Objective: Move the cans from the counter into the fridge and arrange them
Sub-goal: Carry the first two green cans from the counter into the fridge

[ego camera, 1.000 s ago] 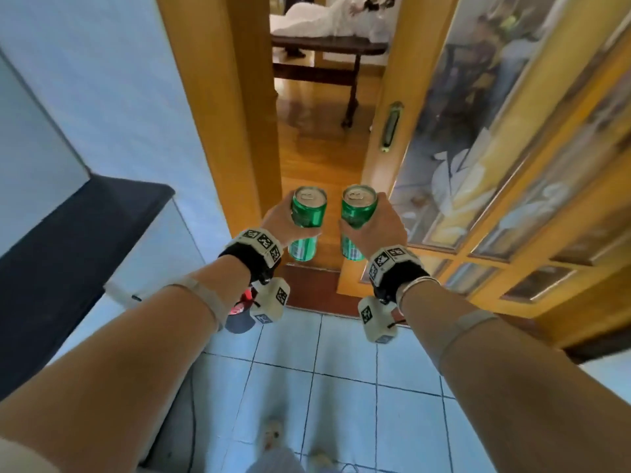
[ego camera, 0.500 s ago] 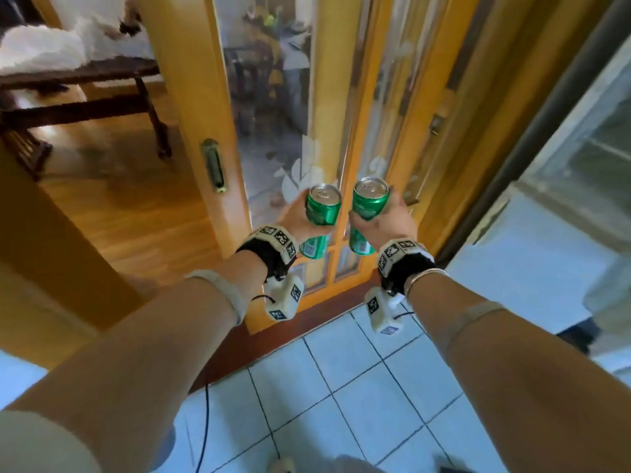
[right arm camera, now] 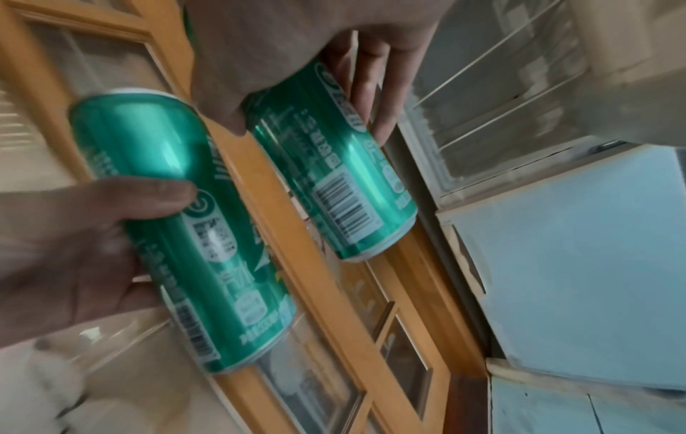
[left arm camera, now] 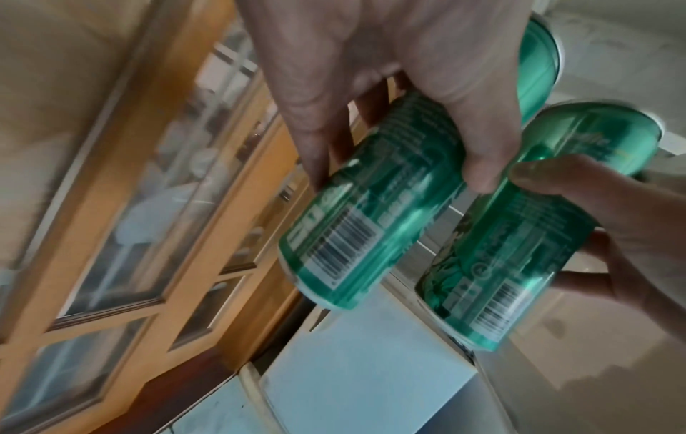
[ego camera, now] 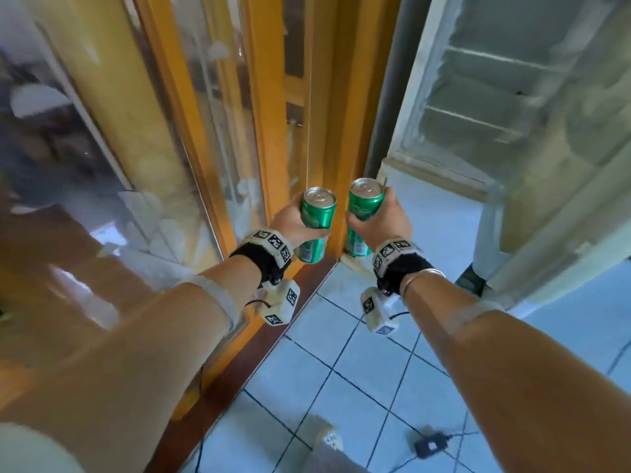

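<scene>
Your view has swung right over the last second: the open doorway and wooden floor that filled the frame are gone, the glass-panelled door (ego camera: pixel 177 138) has slid to the left half, and the open fridge (ego camera: pixel 505 107) now fills the upper right, its wire shelves in sight. That suggests you are on the carry leg with the turn nearly finished, and what remains is to reach in, set both cans down and line them up. Left of centre in the head view, your left hand (ego camera: pixel 293 221) is wrapped around the left can (ego camera: pixel 316 227), fingers and thumb curled about its body. Just to the right, your right hand (ego camera: pixel 384 221) grips the right can (ego camera: pixel 362 216) the same way. Both cans are held upright, side by side with a narrow gap between them, over the tiled floor (ego camera: pixel 341 387) and short of the fridge opening. They are matching green cans with silver tops, tabs seemingly unopened, and barcodes printed near their bases; the other lettering is too blurred to read.
</scene>
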`<state>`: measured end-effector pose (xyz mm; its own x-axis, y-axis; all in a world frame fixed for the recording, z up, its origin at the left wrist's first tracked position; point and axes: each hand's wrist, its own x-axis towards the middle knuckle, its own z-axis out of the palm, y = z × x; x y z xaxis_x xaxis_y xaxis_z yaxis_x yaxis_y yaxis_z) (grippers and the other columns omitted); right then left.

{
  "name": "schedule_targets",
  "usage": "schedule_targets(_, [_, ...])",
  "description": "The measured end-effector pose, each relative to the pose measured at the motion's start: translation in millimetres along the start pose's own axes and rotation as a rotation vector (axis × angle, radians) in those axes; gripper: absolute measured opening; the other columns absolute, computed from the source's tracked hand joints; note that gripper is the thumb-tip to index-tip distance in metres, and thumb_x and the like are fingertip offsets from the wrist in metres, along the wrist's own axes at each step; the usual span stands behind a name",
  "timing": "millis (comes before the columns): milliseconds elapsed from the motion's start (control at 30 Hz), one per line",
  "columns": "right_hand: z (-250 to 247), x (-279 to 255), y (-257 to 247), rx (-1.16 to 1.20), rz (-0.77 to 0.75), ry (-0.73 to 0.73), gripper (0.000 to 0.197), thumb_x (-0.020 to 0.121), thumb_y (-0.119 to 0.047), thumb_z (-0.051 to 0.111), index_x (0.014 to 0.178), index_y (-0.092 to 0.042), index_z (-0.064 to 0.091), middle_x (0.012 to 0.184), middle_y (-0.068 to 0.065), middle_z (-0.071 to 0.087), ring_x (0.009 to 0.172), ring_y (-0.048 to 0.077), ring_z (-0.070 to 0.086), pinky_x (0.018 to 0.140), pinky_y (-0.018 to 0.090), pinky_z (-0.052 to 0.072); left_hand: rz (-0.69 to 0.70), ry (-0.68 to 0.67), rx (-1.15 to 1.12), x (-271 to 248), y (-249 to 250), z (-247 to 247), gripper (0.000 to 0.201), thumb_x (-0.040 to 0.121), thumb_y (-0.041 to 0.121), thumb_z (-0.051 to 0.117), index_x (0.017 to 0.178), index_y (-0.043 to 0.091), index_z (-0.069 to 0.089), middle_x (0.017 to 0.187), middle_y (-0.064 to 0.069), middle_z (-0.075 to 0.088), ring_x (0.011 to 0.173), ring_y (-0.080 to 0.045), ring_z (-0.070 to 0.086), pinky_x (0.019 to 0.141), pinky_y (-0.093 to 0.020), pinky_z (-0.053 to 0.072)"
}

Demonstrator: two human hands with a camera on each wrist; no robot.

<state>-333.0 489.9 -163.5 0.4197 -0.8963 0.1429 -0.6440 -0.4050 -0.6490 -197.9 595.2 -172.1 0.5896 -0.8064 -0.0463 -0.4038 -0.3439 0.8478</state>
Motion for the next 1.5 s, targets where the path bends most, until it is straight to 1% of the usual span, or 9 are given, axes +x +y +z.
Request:
schedule_targets(167, [-21,82,18,0.008,0.034,0.047,0.067,0.067,-0.050,0.073,0.118,-0.020,0.042,0.112,0.003,0.062,0.102,0.026,0.061,0.084,0.035,0.046,0.046,-0.071,0.071,93,40,24,0.070,0.068,0.027,0.081,0.129,0.017,0.047,0.117,-0.004,0.064,0.108,-0.022,0.060,0.091,-0.027,0.045])
schedule_targets(367, [-45,166,37,0.007,0.094,0.088,0.069,0.067,-0.051,0.073,0.120,-0.022,0.040,0.116,0.002,0.062,0.105,0.024,0.060,0.091,0.041,0.050,0.067,-0.123,-0.023,193,82,56,0.069,0.062,0.022,0.084,0.123,0.012,0.052,0.119,-0.008,0.065,0.108,-0.026,0.061,0.099,-0.043,0.048])
schedule_targets(433, [-51,194,46,0.050,0.124,0.107,0.062,0.066,-0.049,0.074,0.113,-0.024,0.043,0.110,-0.002,0.062,0.101,0.021,0.060,0.091,0.040,0.049,0.089,-0.148,0.008,224,95,65,0.061,0.066,0.023,0.082,0.119,0.009,0.055,0.114,-0.007,0.065,0.104,-0.024,0.061,0.096,-0.037,0.048])
schedule_targets(500, [-54,220,55,0.065,0.148,0.136,0.057,0.066,-0.046,0.075,0.108,-0.024,0.044,0.105,-0.005,0.061,0.096,0.018,0.058,0.088,0.034,0.046,0.126,-0.187,-0.010,257,106,78,0.067,0.068,0.020,0.081,0.126,0.012,0.049,0.117,-0.006,0.062,0.105,-0.022,0.058,0.093,-0.031,0.046])
schedule_targets(733, [-64,321,78,0.050,0.228,0.323,0.061,0.067,-0.041,0.078,0.113,-0.016,0.047,0.112,0.005,0.062,0.104,0.025,0.060,0.089,0.035,0.047,0.300,-0.350,-0.062,379,154,120,0.082,0.063,0.015,0.084,0.133,0.017,0.041,0.127,-0.006,0.060,0.117,-0.022,0.056,0.106,-0.040,0.042])
schedule_targets(867, [-83,374,85,0.039,0.277,0.406,0.064,0.066,-0.041,0.079,0.117,-0.017,0.048,0.114,0.004,0.063,0.106,0.024,0.061,0.089,0.033,0.046,0.344,-0.428,-0.058,441,186,141,0.086,0.062,0.016,0.084,0.135,0.019,0.039,0.129,-0.005,0.059,0.120,-0.021,0.054,0.107,-0.037,0.040])
schedule_targets(1133, [-111,451,123,0.058,0.368,0.483,0.059,0.068,-0.041,0.078,0.113,-0.018,0.047,0.111,0.002,0.064,0.101,0.022,0.061,0.082,0.027,0.042,0.402,-0.509,-0.012,517,231,199,0.086,0.066,0.013,0.082,0.137,0.015,0.035,0.132,-0.007,0.056,0.122,-0.023,0.053,0.100,-0.029,0.038])
schedule_targets(1300, [-132,497,154,0.023,0.335,0.491,0.057,0.065,-0.043,0.077,0.109,-0.021,0.048,0.107,0.000,0.063,0.096,0.021,0.061,0.082,0.030,0.044,0.384,-0.556,-0.053,553,251,241,0.086,0.063,0.010,0.083,0.135,0.016,0.037,0.130,-0.007,0.057,0.119,-0.024,0.055,0.106,-0.043,0.041])
schedule_targets(1500, [-182,564,165,0.035,0.275,0.571,0.057,0.066,-0.041,0.077,0.110,-0.018,0.049,0.104,0.001,0.063,0.093,0.022,0.061,0.080,0.031,0.046,0.383,-0.578,-0.113,594,284,269,0.085,0.061,0.002,0.082,0.134,0.011,0.039,0.127,-0.012,0.058,0.117,-0.027,0.056,0.104,-0.046,0.043])
